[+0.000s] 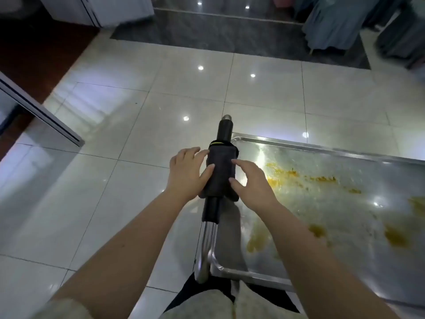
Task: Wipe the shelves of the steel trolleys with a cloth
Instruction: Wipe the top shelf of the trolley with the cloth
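While one cloth (pixel 222 173) drapes one handle (pixel 210 210), left grip (pixel 186 171), right grip (pixel 250 184) touch it, both relaxed, clasping nothing.

The left hand (pixel 187 171) and right hand (pixel 250 183) are touching the cloth (pixel 222 173) draped over the handle (pixel 225 130) beside the stained shelf (pixel 322 203).
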{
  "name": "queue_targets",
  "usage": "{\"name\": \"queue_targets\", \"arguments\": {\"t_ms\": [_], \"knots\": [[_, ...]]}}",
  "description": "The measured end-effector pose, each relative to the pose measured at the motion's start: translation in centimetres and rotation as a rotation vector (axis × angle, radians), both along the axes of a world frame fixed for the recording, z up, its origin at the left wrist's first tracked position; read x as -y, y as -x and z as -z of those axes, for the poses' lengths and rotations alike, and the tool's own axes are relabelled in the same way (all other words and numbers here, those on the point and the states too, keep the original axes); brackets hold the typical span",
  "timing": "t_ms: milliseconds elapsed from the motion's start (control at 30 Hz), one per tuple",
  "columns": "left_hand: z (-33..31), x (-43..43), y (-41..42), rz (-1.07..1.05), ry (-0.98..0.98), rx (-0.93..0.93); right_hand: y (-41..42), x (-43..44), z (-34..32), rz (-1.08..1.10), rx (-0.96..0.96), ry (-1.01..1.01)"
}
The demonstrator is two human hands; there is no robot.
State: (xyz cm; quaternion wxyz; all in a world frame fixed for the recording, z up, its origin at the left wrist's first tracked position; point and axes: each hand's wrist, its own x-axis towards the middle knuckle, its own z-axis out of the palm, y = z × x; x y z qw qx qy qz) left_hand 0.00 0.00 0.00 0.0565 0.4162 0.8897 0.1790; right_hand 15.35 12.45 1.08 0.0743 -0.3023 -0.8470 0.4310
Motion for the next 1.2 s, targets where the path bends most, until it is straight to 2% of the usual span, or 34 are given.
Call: {"name": "queue_targets", "arguments": {"t_ms": [200,333,433,667,800,967,1200], "knots": [[1.1,-2.4,3.3,0.112,0.059,0.245,3.7,-2.1,-0.8,0.082,-0.061,-0.090],[1.7,-2.7,5.1,0.170,0.071,0.409,5.0,-3.1,-0.5,0.028,0.126,0.100],[1.8,-2.9,5.8,0.205,0.040,0.486,5.7,-3.4,-0.1,0.025,0.071,0.085],[0.5,-3.3,6.2,0.149,-0.078,0.350,6.4,-4.2,-0.4,0.089,0.106,0.006],[-0.1,-2.8,6.1,0.111,-0.069,0.174,6.1,-3.6,-0.8,0.083,0.056,-0.183],[-1.0,-1.3,5.4,0.066,-0.158,0.197,5.0,-2.1,-1.2,0.114,-0.049,-0.329],[-4.7,-1.3,5.0,0.146,-0.017,-0.103,4.4,-2.5,-3.9,0.108,-0.135,-0.371]]}}
